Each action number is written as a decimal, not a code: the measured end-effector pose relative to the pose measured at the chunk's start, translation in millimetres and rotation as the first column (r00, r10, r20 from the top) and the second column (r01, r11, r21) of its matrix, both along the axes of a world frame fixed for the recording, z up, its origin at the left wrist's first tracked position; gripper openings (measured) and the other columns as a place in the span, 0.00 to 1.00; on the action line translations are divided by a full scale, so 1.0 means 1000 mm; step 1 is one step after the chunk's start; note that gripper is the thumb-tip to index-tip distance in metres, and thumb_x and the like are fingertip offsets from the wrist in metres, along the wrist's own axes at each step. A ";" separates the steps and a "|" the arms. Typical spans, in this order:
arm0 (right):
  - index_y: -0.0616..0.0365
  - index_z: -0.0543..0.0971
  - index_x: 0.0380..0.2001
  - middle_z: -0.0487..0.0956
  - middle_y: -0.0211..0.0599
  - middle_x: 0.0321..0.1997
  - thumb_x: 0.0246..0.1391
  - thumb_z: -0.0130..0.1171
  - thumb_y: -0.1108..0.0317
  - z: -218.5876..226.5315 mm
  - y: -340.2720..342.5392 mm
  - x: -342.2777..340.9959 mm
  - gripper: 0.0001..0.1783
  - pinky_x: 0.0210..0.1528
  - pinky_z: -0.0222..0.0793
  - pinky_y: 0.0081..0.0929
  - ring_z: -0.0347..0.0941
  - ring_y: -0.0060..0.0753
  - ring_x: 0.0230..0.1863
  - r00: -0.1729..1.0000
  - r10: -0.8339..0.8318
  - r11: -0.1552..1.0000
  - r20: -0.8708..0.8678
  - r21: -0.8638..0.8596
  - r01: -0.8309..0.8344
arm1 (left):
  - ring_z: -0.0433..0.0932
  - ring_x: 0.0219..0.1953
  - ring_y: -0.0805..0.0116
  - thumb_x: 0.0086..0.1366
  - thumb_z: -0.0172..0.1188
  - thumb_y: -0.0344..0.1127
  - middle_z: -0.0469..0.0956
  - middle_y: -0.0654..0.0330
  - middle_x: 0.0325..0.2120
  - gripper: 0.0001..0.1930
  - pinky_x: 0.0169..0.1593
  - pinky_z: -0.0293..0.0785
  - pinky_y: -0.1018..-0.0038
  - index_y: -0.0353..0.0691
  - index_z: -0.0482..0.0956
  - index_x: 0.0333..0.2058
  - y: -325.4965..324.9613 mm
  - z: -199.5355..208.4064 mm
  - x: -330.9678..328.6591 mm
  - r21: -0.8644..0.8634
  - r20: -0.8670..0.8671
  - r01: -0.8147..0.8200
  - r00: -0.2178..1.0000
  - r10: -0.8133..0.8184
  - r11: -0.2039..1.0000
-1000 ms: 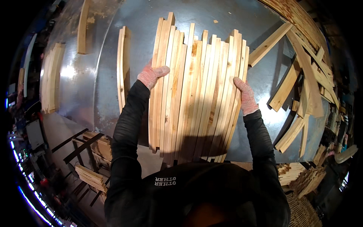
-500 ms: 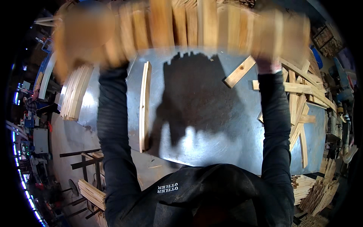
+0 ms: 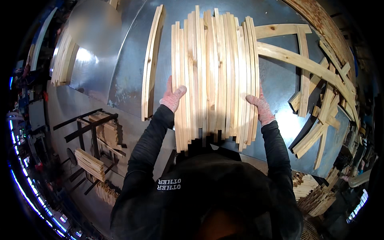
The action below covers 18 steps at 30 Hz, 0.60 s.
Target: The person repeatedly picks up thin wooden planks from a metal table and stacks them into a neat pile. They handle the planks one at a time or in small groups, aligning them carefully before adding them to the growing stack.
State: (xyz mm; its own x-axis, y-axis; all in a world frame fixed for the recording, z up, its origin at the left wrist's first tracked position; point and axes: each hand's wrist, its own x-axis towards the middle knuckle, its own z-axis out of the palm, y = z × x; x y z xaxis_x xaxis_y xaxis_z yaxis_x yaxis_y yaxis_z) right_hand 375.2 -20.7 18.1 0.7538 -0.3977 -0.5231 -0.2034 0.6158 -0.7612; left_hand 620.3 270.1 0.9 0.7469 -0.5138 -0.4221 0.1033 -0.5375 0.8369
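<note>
A wide bundle of pale wooden slats (image 3: pixel 214 76), set side by side with uneven ends, is squeezed between my two gloved hands in front of my body. My left hand (image 3: pixel 173 96) presses the bundle's left side, thumb over the top. On the opposite side my right hand (image 3: pixel 261 105) grips in the same way, its thumb on the outer slats. The fingers beneath or behind the wood are partly hidden. Left of the bundle, apart from my hand, a long narrow wooden piece (image 3: pixel 152 62) lies on the metal table (image 3: pixel 130 80).
Loose boards (image 3: pixel 308 64) lie crisscrossed on the table's right side. At the far left stands a stack of slats (image 3: pixel 66 60). Below the table's left edge is a dark metal rack (image 3: pixel 91 130) with stacked wood. More wood piles (image 3: pixel 316 196) stand at the lower right.
The bundle has come from the far side, raised and blurred, down toward my body over the table. Both arms have drawn back with it, still gripping.
</note>
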 end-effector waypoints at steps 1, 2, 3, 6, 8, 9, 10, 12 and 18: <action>0.48 0.43 0.73 0.65 0.42 0.67 0.42 0.73 0.68 0.004 0.004 0.006 0.62 0.65 0.61 0.31 0.63 0.36 0.65 1.000 0.010 1.000 -0.007 -0.012 -0.010 | 0.73 0.55 0.56 0.62 0.61 0.52 0.72 0.46 0.55 0.43 0.58 0.69 0.69 0.38 0.52 0.68 0.015 -0.020 0.008 0.001 0.072 -0.010 0.997 0.010 1.000; 0.47 0.42 0.73 0.65 0.42 0.67 0.42 0.73 0.68 0.009 0.006 0.004 0.62 0.65 0.61 0.30 0.64 0.35 0.65 0.999 -0.013 0.999 -0.032 -0.037 0.012 | 0.75 0.52 0.54 0.61 0.60 0.53 0.76 0.45 0.49 0.36 0.53 0.71 0.67 0.41 0.62 0.62 0.001 0.020 0.009 0.112 0.138 0.094 0.984 -0.109 0.989; 0.47 0.41 0.73 0.66 0.41 0.67 0.43 0.73 0.69 0.014 0.005 0.004 0.62 0.65 0.61 0.29 0.64 0.34 0.64 0.996 0.012 0.997 -0.084 -0.079 -0.018 | 0.76 0.49 0.51 0.60 0.60 0.55 0.79 0.45 0.43 0.31 0.49 0.73 0.64 0.44 0.71 0.57 -0.011 0.063 0.011 0.224 0.200 0.183 0.953 -0.229 0.957; 0.48 0.42 0.73 0.66 0.40 0.67 0.44 0.73 0.70 0.023 0.000 0.006 0.61 0.66 0.60 0.29 0.64 0.33 0.64 0.986 0.022 0.987 -0.164 -0.153 -0.047 | 0.79 0.38 0.50 0.52 0.63 0.64 0.80 0.50 0.32 0.35 0.44 0.74 0.57 0.39 0.78 0.48 0.015 0.096 0.054 0.483 0.678 -0.158 0.690 -0.254 0.861; 0.51 0.40 0.73 0.66 0.40 0.66 0.45 0.73 0.71 0.021 -0.005 0.006 0.62 0.66 0.59 0.29 0.64 0.33 0.64 0.989 0.051 0.986 -0.140 -0.151 -0.072 | 0.79 0.45 0.51 0.53 0.62 0.65 0.81 0.47 0.39 0.37 0.51 0.73 0.59 0.38 0.76 0.51 0.052 0.053 0.080 0.536 0.703 -0.302 0.677 -0.219 0.788; 0.51 0.40 0.73 0.66 0.41 0.66 0.44 0.73 0.71 0.017 -0.008 0.004 0.62 0.66 0.59 0.29 0.64 0.33 0.64 0.986 0.076 0.979 -0.150 -0.174 -0.102 | 0.79 0.46 0.51 0.53 0.62 0.64 0.81 0.46 0.41 0.37 0.53 0.72 0.59 0.38 0.76 0.51 0.069 0.026 0.088 0.533 0.469 -0.165 0.874 -0.128 0.830; 0.52 0.40 0.73 0.66 0.41 0.66 0.44 0.73 0.71 0.013 -0.010 0.004 0.62 0.66 0.58 0.29 0.64 0.32 0.64 0.983 0.096 0.971 -0.154 -0.204 -0.127 | 0.78 0.48 0.50 0.54 0.62 0.64 0.80 0.45 0.43 0.37 0.55 0.71 0.60 0.38 0.76 0.51 0.074 0.012 0.095 0.479 0.186 -0.039 0.981 -0.058 0.877; 0.53 0.38 0.73 0.66 0.41 0.66 0.44 0.73 0.72 0.023 -0.004 0.005 0.63 0.66 0.58 0.28 0.64 0.33 0.64 0.983 0.104 0.975 -0.153 -0.180 -0.131 | 0.77 0.48 0.46 0.58 0.56 0.58 0.79 0.42 0.43 0.30 0.52 0.72 0.60 0.35 0.77 0.46 0.027 0.046 0.076 0.780 0.137 0.061 0.954 -0.265 0.623; 0.50 0.35 0.73 0.67 0.45 0.64 0.42 0.73 0.71 -0.001 0.004 0.002 0.66 0.62 0.65 0.30 0.67 0.37 0.61 0.985 0.133 0.958 -0.108 -0.242 -0.155 | 0.79 0.43 0.45 0.59 0.54 0.54 0.80 0.44 0.39 0.24 0.47 0.73 0.57 0.40 0.78 0.43 0.012 0.024 0.027 0.519 0.262 -0.135 0.965 -0.006 0.844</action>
